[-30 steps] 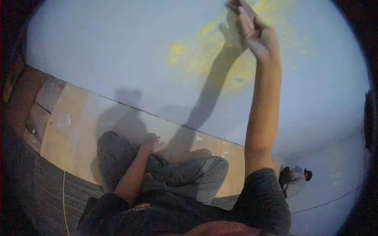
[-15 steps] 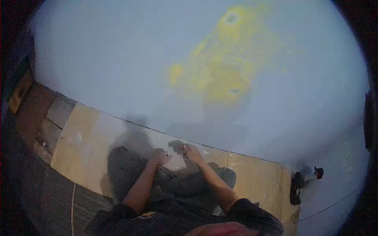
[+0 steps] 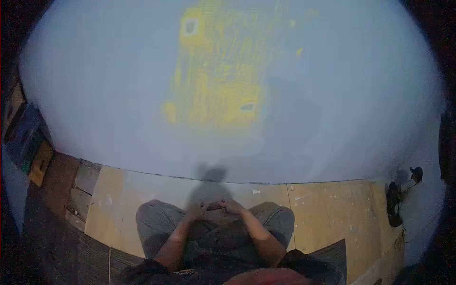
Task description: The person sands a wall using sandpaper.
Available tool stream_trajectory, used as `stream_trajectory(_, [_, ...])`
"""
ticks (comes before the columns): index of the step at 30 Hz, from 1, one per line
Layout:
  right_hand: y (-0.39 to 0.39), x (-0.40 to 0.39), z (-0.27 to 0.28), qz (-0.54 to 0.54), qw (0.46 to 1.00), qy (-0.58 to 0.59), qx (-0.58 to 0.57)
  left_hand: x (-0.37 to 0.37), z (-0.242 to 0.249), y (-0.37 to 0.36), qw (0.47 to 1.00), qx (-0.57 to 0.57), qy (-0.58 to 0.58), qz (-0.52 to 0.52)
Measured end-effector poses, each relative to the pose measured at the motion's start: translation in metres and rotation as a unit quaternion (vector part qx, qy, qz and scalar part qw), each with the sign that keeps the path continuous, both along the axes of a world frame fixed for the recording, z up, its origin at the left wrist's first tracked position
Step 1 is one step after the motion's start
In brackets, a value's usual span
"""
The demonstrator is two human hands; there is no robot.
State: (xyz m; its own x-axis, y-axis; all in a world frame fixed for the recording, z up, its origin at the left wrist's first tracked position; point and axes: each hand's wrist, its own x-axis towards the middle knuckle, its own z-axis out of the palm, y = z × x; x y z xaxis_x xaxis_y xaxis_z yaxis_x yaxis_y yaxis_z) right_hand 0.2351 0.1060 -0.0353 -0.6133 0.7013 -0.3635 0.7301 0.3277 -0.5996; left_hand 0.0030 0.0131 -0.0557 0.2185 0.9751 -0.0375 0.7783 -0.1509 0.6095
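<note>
I sit cross-legged facing a pale wall (image 3: 118, 95) with a rough yellow patch on it. Over my lap, my left hand (image 3: 196, 210) and my right hand (image 3: 231, 207) are close together with their fingers closed. Between them spans a small, narrow brownish piece (image 3: 215, 206), and both hands seem to grip its ends. It is too dim and blurred to name its kind. Two greyish spots with pale rims, an upper spot (image 3: 191, 27) and a lower spot (image 3: 247, 108), show within the yellow patch (image 3: 218, 71).
Wooden boards (image 3: 327, 213) run along the wall's foot, with pale specks on them. At the right, a black object (image 3: 394, 204) with a cord stands near the wall. Box-like things (image 3: 40, 164) are at the far left. A dark ribbed mat (image 3: 90, 256) lies at lower left.
My hands have come closer together, with the brownish piece now between them. The view has turned, so the yellow patch sits further left.
</note>
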Motion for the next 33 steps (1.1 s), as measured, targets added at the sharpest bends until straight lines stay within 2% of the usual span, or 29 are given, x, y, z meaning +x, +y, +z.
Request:
stream_trajectory(1, [0.0, 0.004, 0.003, -0.006, 0.994, 0.076, -0.084, 0.003, 0.018, 0.004, 0.974, -0.03, -0.207, 0.091])
stream_trajectory(2, [0.002, 0.007, 0.007, -0.01, 0.974, 0.149, -0.167, 0.005, 0.025, 0.002, 0.966, -0.036, -0.234, 0.107])
stream_trajectory(3, [0.0, -0.003, -0.04, -0.155, 0.968, 0.142, -0.138, 0.004, 0.028, 0.003, 0.957, -0.039, -0.26, 0.124])
stream_trajectory(4, [0.001, -0.012, -0.092, -0.301, 0.936, 0.152, -0.106, 0.004, 0.034, 0.002, 0.947, -0.043, -0.286, 0.141])
stream_trajectory(5, [0.007, -0.005, -0.071, -0.282, 0.905, 0.211, -0.239, 0.007, 0.046, 0.0, 0.943, -0.057, -0.264, 0.192])
stream_trajectory(8, [-0.019, -0.006, 0.02, -0.264, 0.814, 0.339, -0.391, -0.004, 0.007, 0.009, 0.924, -0.016, -0.345, 0.162])
stream_trajectory(9, [-0.024, -0.006, 0.041, -0.255, 0.788, 0.363, -0.426, -0.001, 0.018, 0.007, 0.91, -0.082, -0.351, 0.206])
stream_trajectory(10, [-0.025, -0.008, 0.051, -0.246, 0.772, 0.375, -0.45, 0.002, 0.025, 0.006, 0.901, -0.082, -0.373, 0.206])
stream_trajectory(11, [-0.011, -0.009, 0.005, -0.235, 0.765, 0.387, -0.459, 0.005, 0.031, 0.006, 0.891, -0.081, -0.396, 0.205])
stream_trajectory(14, [-0.01, -0.004, 0.004, -0.212, 0.721, 0.41, -0.517, 0.007, 0.02, 0.009, 0.854, -0.082, -0.473, 0.201])
stream_trajectory(15, [-0.008, -0.008, 0.015, -0.225, 0.814, 0.334, -0.419, 0.01, 0.029, 0.009, 0.842, -0.092, -0.492, 0.2])
stream_trajectory(17, [-0.025, -0.004, 0.047, -0.251, 0.754, 0.388, -0.467, 0.007, 0.026, 0.007, 0.828, -0.125, -0.51, 0.199])
stream_trajectory(19, [-0.028, -0.006, 0.05, -0.257, 0.681, 0.423, -0.54, 0.008, 0.032, 0.007, 0.842, -0.116, -0.493, 0.184])
stream_trajectory(21, [-0.034, -0.006, 0.048, -0.27, 0.695, 0.418, -0.519, 0.005, 0.031, 0.005, 0.846, -0.129, -0.485, 0.178])
stream_trajectory(22, [-0.035, -0.007, 0.047, -0.276, 0.703, 0.415, -0.508, 0.004, 0.02, 0.008, 0.883, -0.088, -0.424, 0.178])
stream_trajectory(24, [-0.031, -0.008, 0.04, -0.207, 0.811, 0.337, -0.43, 0.003, 0.002, 0.009, 0.94, -0.005, -0.295, 0.173])
stream_trajectory(26, [-0.016, -0.011, -0.007, -0.127, 0.899, 0.281, -0.312, 0.007, -0.003, 0.002, 0.92, 0.012, -0.329, 0.211])
stream_trajectory(27, [-0.016, -0.012, -0.009, -0.107, 0.924, 0.245, -0.272, 0.01, -0.004, 0.001, 0.91, 0.024, -0.345, 0.231])
stream_trajectory(28, [-0.019, -0.013, 0.005, -0.11, 0.932, 0.213, -0.27, 0.012, -0.003, 0.005, 0.898, 0.038, -0.359, 0.25])
stream_trajectory(29, [-0.025, -0.016, 0.035, -0.134, 0.93, 0.178, -0.294, 0.02, 0.034, -0.005, 0.914, 0.058, -0.302, 0.265])
stream_trajectory(31, [-0.036, -0.023, 0.095, -0.174, 0.922, 0.108, -0.33, 0.023, 0.041, -0.01, 0.926, 0.128, -0.258, 0.243])
stream_trajectory(32, [-0.039, -0.024, 0.075, -0.182, 0.914, 0.167, -0.32, 0.024, 0.04, -0.014, 0.931, 0.159, -0.235, 0.231])
stream_trajectory(33, [-0.043, -0.025, 0.058, -0.186, 0.904, 0.227, -0.311, 0.02, 0.034, -0.013, 0.953, 0.076, -0.158, 0.249])
